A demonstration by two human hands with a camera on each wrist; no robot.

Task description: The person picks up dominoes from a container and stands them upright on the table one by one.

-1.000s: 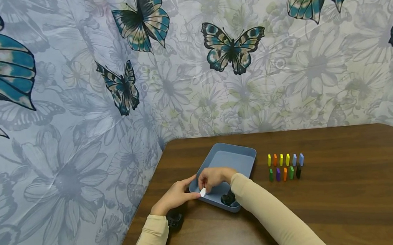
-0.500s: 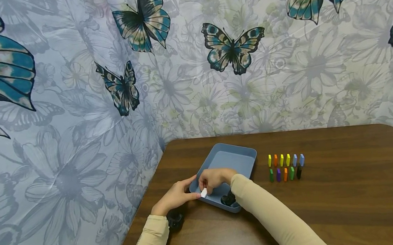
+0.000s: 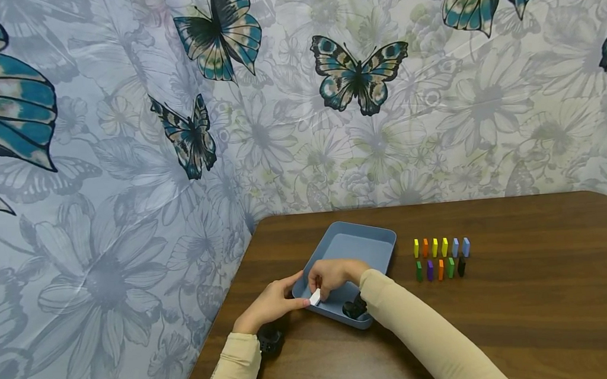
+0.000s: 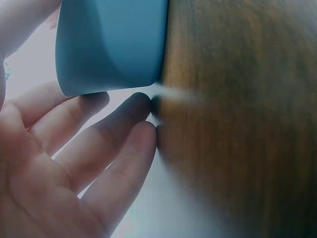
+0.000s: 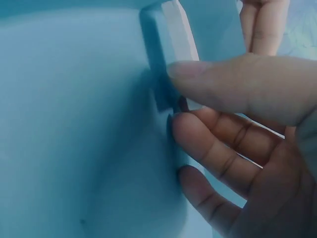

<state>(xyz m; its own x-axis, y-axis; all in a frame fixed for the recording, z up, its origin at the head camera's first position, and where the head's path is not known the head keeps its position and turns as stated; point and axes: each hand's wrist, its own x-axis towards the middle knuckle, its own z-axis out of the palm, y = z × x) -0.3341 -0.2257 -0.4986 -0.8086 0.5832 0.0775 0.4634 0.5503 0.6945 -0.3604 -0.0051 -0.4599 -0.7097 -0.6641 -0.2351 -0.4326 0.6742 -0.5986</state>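
Observation:
A shallow blue tray (image 3: 353, 242) lies slanted on the table. The left hand (image 3: 267, 304) holds its near left corner, thumb and fingers on either side. In the left wrist view, fingertips touch the outside of the tray wall (image 4: 116, 49), and lower fingers (image 4: 136, 144) rest near the tabletop. Inside the tray, the right hand (image 3: 334, 275) pinches a small white domino block (image 3: 315, 297) close to the near left wall. In the right wrist view, the thumb (image 5: 218, 82) lies across the white domino block (image 5: 181, 29); some fingers curl below it.
To the right of the tray stand two rows of small coloured domino blocks (image 3: 440, 257), in yellow, orange, light blue, green, purple and black. Black wrist devices sit at the left wrist (image 3: 270, 341) and right wrist (image 3: 353, 308). The brown table (image 3: 548, 313) meets a butterfly-patterned wall behind.
The right hand and sleeve have shifted very slightly to the right, and the white domino block looks a little more tilted. The left hand and tray have stayed in place.

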